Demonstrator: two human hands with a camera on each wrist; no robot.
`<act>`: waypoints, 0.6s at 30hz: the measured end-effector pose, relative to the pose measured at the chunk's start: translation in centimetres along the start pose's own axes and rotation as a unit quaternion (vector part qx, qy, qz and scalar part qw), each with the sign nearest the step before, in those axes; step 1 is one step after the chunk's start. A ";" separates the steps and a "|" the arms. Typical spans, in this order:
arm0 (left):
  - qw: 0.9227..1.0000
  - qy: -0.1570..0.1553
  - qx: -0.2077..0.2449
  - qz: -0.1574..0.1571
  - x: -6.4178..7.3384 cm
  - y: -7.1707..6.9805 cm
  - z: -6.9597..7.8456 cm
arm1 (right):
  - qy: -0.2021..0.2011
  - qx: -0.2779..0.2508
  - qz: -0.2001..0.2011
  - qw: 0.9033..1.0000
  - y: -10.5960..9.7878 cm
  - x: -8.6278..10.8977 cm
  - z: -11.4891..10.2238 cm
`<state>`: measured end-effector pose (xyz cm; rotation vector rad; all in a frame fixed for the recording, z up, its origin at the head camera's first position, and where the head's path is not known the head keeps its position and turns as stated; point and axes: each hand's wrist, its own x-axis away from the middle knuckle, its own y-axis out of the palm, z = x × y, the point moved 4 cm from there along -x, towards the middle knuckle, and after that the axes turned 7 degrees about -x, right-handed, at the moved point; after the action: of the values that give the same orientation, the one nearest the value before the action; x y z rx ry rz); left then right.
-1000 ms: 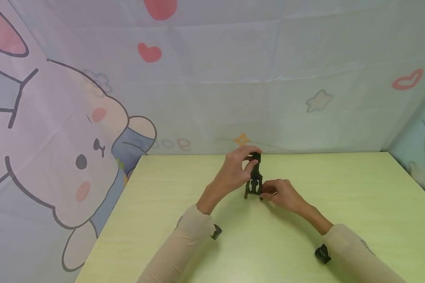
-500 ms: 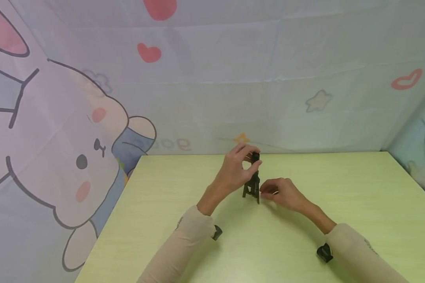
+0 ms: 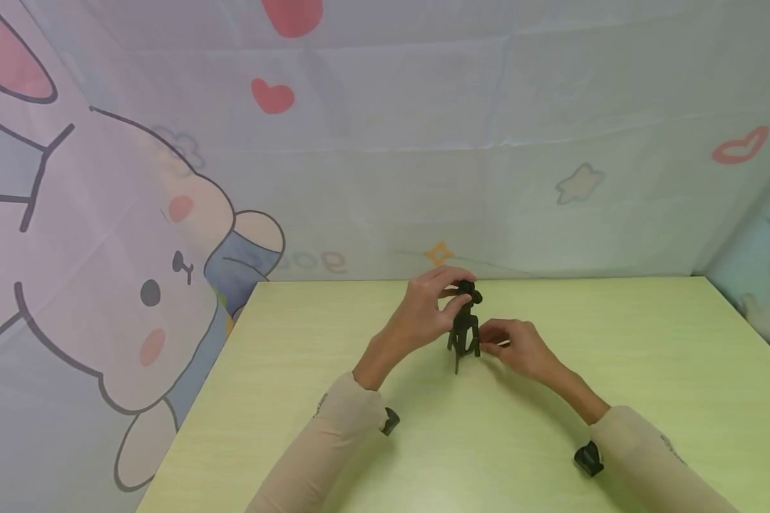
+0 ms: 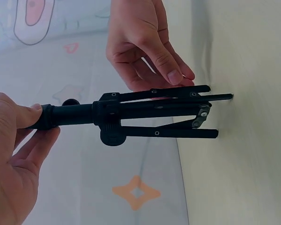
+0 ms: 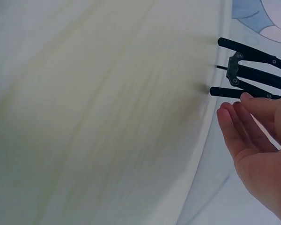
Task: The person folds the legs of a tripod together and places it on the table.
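A small black tripod (image 3: 464,331) stands upright, held by its top; its legs are only slightly spread. My left hand (image 3: 426,306) pinches the head end between thumb and fingers, as the left wrist view (image 4: 14,154) also shows. Near the lower legs is my right hand (image 3: 516,348), its fingers loosely bent. In the right wrist view, that hand's thumb (image 5: 260,105) lies at the edge of one tripod leg (image 5: 225,92), while the other fingers are apart from it. Leg tips are close to the tabletop; whether all touch it cannot be told.
The pale yellow-green table (image 3: 552,442) runs up to a cloth backdrop (image 3: 385,178) printed with a rabbit, hearts and stars. Each wrist carries a small black device (image 3: 588,458) below the sleeve.
The tripod has turned about its upright axis in my left hand, so its legs and a knob near the top show differently. My right hand has shifted slightly to the right.
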<state>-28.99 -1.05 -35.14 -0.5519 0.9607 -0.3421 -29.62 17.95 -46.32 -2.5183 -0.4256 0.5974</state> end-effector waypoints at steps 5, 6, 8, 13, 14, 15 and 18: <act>1.000 0.000 0.000 -0.006 0.0 0.1 -0.1 | -0.005 -0.010 -0.020 1.000 0.4 0.0 0.2; 1.000 -0.002 0.001 -0.006 0.0 0.1 -0.1 | -0.005 -0.010 -0.023 1.000 0.4 0.0 0.2; 1.000 -0.005 0.003 -0.008 0.0 0.1 0.0 | -0.007 -0.009 -0.025 1.000 0.5 -0.1 0.3; 1.000 -0.009 0.003 -0.008 0.0 0.2 0.0 | -0.011 -0.005 -0.022 1.000 0.5 -0.1 0.3; 1.000 -0.009 0.004 -0.009 0.0 0.3 0.0 | -0.011 -0.005 -0.022 1.000 0.5 -0.1 0.4; 1.000 -0.009 0.003 -0.008 0.0 0.3 0.0 | -0.012 -0.005 -0.021 1.000 0.5 -0.1 0.4; 1.000 -0.013 0.004 -0.009 0.0 0.3 -0.1 | -0.014 -0.004 -0.020 1.000 0.6 -0.2 0.3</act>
<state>-29.06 -0.80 -35.38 -0.5564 0.9294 -0.3552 -29.84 17.50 -46.84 -2.5056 -0.4893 0.6161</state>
